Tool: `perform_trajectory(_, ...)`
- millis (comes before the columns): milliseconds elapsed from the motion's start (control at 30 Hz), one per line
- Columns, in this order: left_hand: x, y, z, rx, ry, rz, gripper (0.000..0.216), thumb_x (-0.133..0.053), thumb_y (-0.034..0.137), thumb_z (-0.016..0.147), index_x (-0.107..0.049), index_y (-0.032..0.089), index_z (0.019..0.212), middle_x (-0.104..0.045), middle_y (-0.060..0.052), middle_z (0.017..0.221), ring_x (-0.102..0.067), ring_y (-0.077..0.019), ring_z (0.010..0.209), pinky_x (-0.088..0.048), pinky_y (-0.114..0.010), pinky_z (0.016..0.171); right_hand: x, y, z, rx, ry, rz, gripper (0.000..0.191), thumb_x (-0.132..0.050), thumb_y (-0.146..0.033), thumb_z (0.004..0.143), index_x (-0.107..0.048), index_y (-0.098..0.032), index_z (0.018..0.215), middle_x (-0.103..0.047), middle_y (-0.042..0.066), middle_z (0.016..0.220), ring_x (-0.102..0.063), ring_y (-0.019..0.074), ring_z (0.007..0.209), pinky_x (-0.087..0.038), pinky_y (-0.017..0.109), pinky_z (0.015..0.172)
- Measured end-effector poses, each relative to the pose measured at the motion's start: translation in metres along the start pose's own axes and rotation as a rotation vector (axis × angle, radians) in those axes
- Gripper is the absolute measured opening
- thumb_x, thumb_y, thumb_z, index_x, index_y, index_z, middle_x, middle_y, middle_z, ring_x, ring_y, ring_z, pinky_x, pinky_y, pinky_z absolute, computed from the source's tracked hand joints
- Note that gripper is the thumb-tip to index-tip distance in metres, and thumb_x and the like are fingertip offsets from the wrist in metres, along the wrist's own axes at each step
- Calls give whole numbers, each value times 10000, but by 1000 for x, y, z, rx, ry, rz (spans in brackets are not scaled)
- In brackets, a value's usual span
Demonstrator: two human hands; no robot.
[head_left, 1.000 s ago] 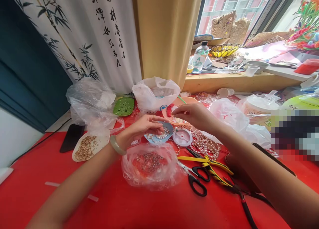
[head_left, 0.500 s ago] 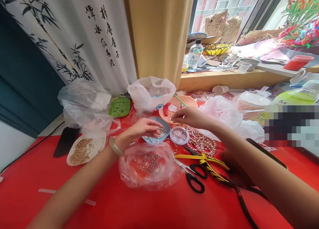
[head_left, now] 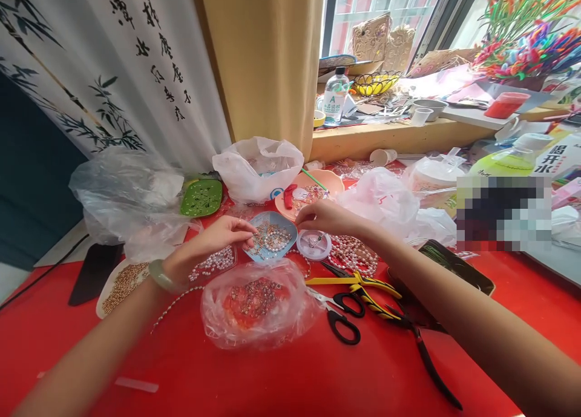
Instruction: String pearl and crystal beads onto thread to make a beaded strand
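Note:
My left hand (head_left: 223,235), a pale bangle on its wrist, is closed with fingertips together at the left edge of a blue plate (head_left: 254,254) of gold and white beads. Anything between those fingers is too small to make out. My right hand (head_left: 327,216) pinches at the plate's right edge, above a small round clear case (head_left: 313,245); what it pinches does not show. Below the left wrist, a thin strand of beads (head_left: 178,298) trails over the red table; its upper end is hidden. Near the left hand is a clear tray of white beads (head_left: 218,263).
In front lies a clear plastic bag of beads (head_left: 256,299), with black-handled scissors (head_left: 344,327) and yellow-black pliers (head_left: 379,290) to its right. Pearl strands (head_left: 354,255), a peach plate (head_left: 333,183), a green tray (head_left: 202,198) and plastic bags (head_left: 258,169) lie behind.
My view has turned slightly right. My hands have moved farther apart, the left one away from the blue plate's middle. The bead strand below the left wrist now shows.

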State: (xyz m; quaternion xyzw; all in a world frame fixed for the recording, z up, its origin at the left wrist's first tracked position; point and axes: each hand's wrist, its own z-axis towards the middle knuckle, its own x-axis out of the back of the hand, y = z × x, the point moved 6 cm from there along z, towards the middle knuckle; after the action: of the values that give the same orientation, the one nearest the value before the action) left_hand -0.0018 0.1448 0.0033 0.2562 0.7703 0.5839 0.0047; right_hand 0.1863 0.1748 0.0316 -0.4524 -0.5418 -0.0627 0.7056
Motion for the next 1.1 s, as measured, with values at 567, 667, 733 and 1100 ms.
perform_trajectory(567,36,-20,-44,124,-209,454,99,-576,242,663,-654,184,678,-651,-19,630,-596,-167,606,-446,-230,596,-30,0,-2,19,-89,131,175,-553,-161,733,-682,-117,843,-695,53,799,-613,110,694,-446,208,632)
perform_trajectory(667,41,-20,-47,162,-225,543,102,-581,232,637,-672,191,652,-655,-20,621,-597,-172,591,-438,-220,576,-32,0,-1,18,-87,127,169,-558,-157,728,-684,-119,833,-694,48,787,-608,109,681,-442,209,625)
perform_trajectory(733,46,-16,-44,137,-199,606,120,-607,246,613,-698,198,675,-685,-30,687,-611,-190,650,-439,-223,606,-32,-1,0,20,-85,118,157,-563,-149,722,-686,-124,815,-690,39,774,-602,108,676,-437,210,627)
perform_trajectory(1100,-32,20,6,-97,1,326,435,-623,339,653,-598,133,1035,-641,-99,1043,-610,-172,681,-464,-264,558,-31,-13,13,92,-78,21,173,-547,-123,714,-688,-140,814,-679,16,745,-583,104,665,-412,201,621)
